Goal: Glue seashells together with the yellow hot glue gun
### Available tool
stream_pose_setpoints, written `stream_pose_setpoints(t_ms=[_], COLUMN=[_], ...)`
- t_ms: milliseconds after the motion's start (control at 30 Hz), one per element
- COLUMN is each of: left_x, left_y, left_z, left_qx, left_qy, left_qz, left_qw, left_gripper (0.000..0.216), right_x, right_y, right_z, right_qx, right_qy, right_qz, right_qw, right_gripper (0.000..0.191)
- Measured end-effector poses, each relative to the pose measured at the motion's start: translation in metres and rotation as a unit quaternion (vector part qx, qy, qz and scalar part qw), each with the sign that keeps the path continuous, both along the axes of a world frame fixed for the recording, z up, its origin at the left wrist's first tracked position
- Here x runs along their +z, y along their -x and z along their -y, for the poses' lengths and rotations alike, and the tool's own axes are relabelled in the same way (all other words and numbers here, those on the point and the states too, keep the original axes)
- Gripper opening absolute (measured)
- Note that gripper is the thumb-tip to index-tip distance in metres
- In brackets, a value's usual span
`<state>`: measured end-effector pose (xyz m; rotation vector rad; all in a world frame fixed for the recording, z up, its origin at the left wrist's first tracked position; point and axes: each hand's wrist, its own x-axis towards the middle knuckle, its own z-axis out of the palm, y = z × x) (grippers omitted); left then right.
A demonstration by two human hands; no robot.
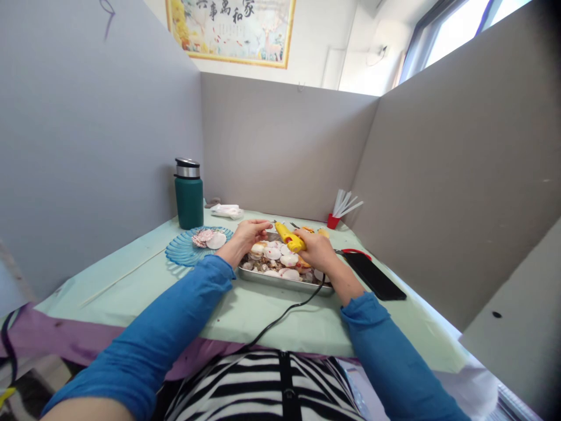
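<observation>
Right hand is clamped on the yellow glue gun, above the metal tray of shells; left hand is pinched just beside it, contents indiscernible; blue plate sits left on the counter.

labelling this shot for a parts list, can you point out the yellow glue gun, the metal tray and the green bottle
yellow glue gun (289,237): head view, middle of its body
metal tray (281,281): head view, front wall
green bottle (189,203): head view, middle of its side
</observation>
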<state>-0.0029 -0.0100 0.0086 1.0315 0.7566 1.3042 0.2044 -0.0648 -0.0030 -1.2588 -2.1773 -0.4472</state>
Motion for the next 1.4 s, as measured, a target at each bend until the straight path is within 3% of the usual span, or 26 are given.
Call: stream_pose_setpoints(t_ms=[1400], left_x=[0.0012], left_y=[-0.0004], left_z=[0.0014], left_qx=[-0.011], left_qy=[0.007], left_qz=[0.003], left_qw=[1.000], left_gripper=[0.008], right_x=[0.0005], right_y=[0.0032], right_z=[0.0043], right_qx=[0.012], right_qy=[0.002], right_qz=[0.010], right_qw=[1.000], right_gripper=[0.033])
